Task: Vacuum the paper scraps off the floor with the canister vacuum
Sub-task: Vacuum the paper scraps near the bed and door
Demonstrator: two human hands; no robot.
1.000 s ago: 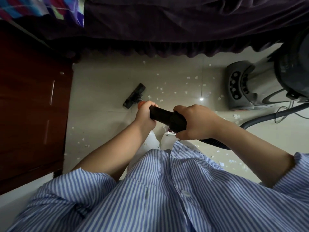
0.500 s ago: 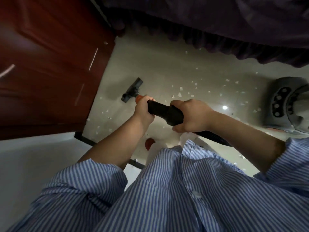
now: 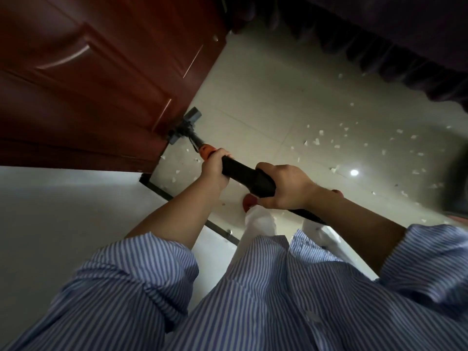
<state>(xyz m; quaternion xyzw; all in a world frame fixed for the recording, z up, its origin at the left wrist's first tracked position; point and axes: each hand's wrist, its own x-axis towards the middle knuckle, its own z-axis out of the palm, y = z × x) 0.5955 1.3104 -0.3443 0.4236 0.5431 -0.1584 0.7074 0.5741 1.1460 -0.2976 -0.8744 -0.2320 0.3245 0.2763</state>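
Both hands on the vacuum wand (image 3: 243, 174): left hand (image 3: 214, 168) forward, just below the orange collar (image 3: 206, 152), fingers clamped round the black grip; right hand (image 3: 286, 186) further back, fingers wrapped tight on the thicker handle section where the hose (image 3: 307, 215) leaves toward the lower right. Floor nozzle (image 3: 183, 127) sits flat on the tile floor (image 3: 266, 97), right up against the bottom edge of the dark red wooden door (image 3: 101, 84), touching or nearly so; blur makes it hard to say which. Canister body is mostly out of frame, only a dark edge at the far right (image 3: 455, 178). Progress: early-to-mid, as I judge it. The tile between nozzle and bed skirt (image 3: 379, 54) looks mostly clean. A few paper scraps (image 3: 326, 141) lie near the nozzle and door sill, around the wand line. The dense patch is well to the right, spread across the middle of the floor toward the canister, and a few more sit close under the bed skirt. Scattered bits also near the person's feet. So the door corner is being worked now; the main cluster on the right, the bed edge and the area underfoot are all left to do.
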